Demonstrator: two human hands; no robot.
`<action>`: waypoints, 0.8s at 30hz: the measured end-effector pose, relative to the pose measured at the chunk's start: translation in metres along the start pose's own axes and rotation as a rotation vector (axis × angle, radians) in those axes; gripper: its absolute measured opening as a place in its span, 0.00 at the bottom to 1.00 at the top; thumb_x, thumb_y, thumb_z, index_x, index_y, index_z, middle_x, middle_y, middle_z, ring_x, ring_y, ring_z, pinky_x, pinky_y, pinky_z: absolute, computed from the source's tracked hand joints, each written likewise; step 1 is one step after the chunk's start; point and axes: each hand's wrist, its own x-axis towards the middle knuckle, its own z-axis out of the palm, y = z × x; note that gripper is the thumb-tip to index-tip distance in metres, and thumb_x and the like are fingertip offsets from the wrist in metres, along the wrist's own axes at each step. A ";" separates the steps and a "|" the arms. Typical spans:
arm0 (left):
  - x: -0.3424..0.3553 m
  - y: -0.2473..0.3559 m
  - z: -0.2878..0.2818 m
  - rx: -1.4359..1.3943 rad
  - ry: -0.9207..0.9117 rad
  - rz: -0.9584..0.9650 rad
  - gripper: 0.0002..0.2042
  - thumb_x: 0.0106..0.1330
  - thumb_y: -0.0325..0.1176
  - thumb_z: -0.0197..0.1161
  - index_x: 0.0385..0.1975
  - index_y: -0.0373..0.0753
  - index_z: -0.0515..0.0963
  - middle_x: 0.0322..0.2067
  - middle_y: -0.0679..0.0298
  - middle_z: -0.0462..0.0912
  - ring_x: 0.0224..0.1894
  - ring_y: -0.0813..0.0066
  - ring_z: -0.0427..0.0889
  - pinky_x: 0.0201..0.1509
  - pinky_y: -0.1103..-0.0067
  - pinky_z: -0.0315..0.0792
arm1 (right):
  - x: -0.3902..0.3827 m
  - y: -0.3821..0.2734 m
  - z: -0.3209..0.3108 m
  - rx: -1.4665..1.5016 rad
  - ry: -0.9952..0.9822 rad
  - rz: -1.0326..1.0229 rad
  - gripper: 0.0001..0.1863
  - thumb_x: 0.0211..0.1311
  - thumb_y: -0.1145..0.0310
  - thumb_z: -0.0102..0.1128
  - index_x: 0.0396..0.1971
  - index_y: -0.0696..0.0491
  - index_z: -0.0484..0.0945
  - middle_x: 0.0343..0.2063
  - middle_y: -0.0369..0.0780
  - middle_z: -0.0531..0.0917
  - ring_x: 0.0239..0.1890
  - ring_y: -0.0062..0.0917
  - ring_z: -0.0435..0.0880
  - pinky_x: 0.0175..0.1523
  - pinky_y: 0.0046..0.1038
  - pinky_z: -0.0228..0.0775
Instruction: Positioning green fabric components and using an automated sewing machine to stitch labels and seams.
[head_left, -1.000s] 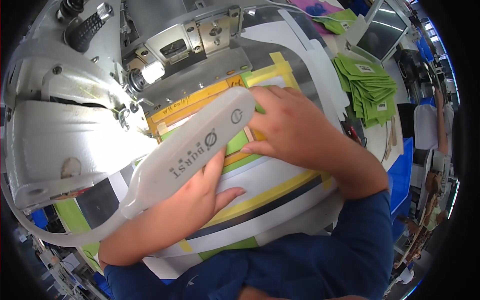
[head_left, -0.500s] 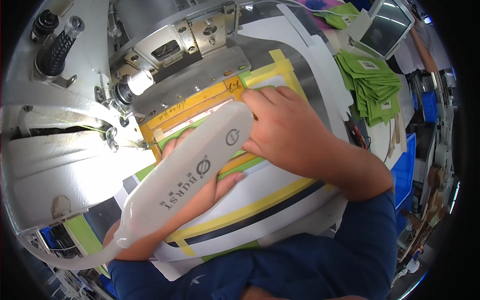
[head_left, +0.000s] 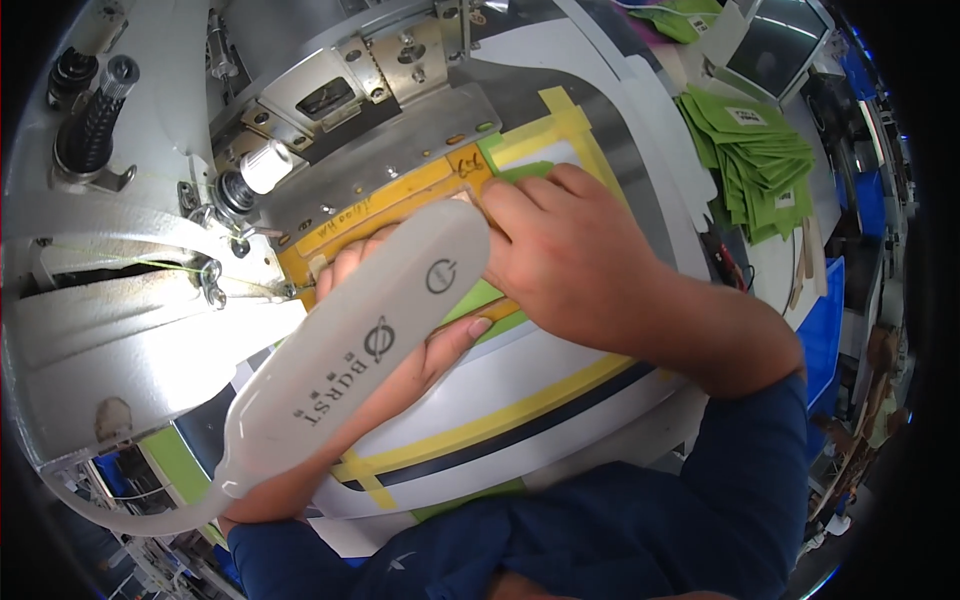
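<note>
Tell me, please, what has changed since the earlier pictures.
The left hand has moved forward; its fingers now show beyond the pale paddle-shaped device. Whether it holds anything is hidden. The right hand stays at the right end of the yellow frame, and the stacked green pieces lie as before.

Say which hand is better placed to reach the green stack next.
Probably the right hand: it is nearer the green stack, with the left hand farther across and partly hidden behind the white paddle-shaped piece.
</note>
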 end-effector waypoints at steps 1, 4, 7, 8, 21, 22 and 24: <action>0.000 0.000 -0.001 0.028 -0.005 -0.004 0.40 0.62 0.51 0.77 0.70 0.36 0.73 0.57 0.49 0.75 0.55 0.47 0.80 0.56 0.61 0.77 | 0.000 0.000 0.003 -0.003 0.025 -0.005 0.10 0.61 0.63 0.66 0.38 0.52 0.83 0.33 0.35 0.76 0.35 0.25 0.77 0.40 0.33 0.64; 0.005 0.004 -0.002 0.029 -0.018 0.015 0.39 0.61 0.50 0.77 0.69 0.36 0.74 0.56 0.49 0.74 0.54 0.47 0.79 0.56 0.61 0.77 | 0.000 -0.001 0.008 -0.003 0.060 0.023 0.09 0.59 0.64 0.66 0.36 0.52 0.82 0.34 0.36 0.77 0.36 0.26 0.78 0.40 0.33 0.65; 0.016 0.011 -0.007 -0.008 -0.029 0.027 0.38 0.61 0.48 0.77 0.68 0.36 0.74 0.54 0.49 0.74 0.54 0.47 0.77 0.59 0.60 0.74 | -0.001 0.011 0.009 0.089 0.121 0.034 0.09 0.59 0.65 0.67 0.36 0.51 0.82 0.36 0.38 0.79 0.38 0.29 0.82 0.41 0.35 0.69; 0.020 0.013 -0.008 -0.021 -0.032 0.016 0.37 0.60 0.47 0.78 0.67 0.36 0.75 0.53 0.49 0.74 0.54 0.47 0.76 0.61 0.59 0.72 | -0.001 0.018 0.009 0.175 0.171 0.010 0.08 0.58 0.66 0.67 0.36 0.52 0.81 0.36 0.39 0.81 0.39 0.31 0.84 0.41 0.36 0.72; 0.016 0.003 0.004 0.078 -0.014 0.038 0.39 0.59 0.52 0.79 0.68 0.38 0.77 0.51 0.49 0.69 0.55 0.48 0.68 0.62 0.58 0.70 | -0.003 0.034 0.005 0.296 0.221 0.173 0.08 0.58 0.70 0.68 0.36 0.55 0.80 0.34 0.42 0.84 0.39 0.37 0.88 0.43 0.38 0.80; 0.016 0.004 0.004 0.078 -0.013 0.034 0.39 0.59 0.52 0.79 0.68 0.38 0.77 0.51 0.49 0.69 0.55 0.48 0.68 0.62 0.58 0.70 | -0.003 0.034 0.006 0.289 0.229 0.166 0.08 0.58 0.69 0.68 0.36 0.55 0.80 0.34 0.42 0.84 0.39 0.37 0.88 0.43 0.38 0.80; 0.019 0.006 0.001 0.107 0.031 0.069 0.37 0.59 0.51 0.77 0.67 0.37 0.77 0.48 0.50 0.75 0.52 0.49 0.74 0.61 0.61 0.68 | -0.002 0.034 0.008 0.281 0.235 0.153 0.09 0.58 0.69 0.68 0.36 0.55 0.80 0.34 0.42 0.83 0.39 0.37 0.88 0.43 0.38 0.80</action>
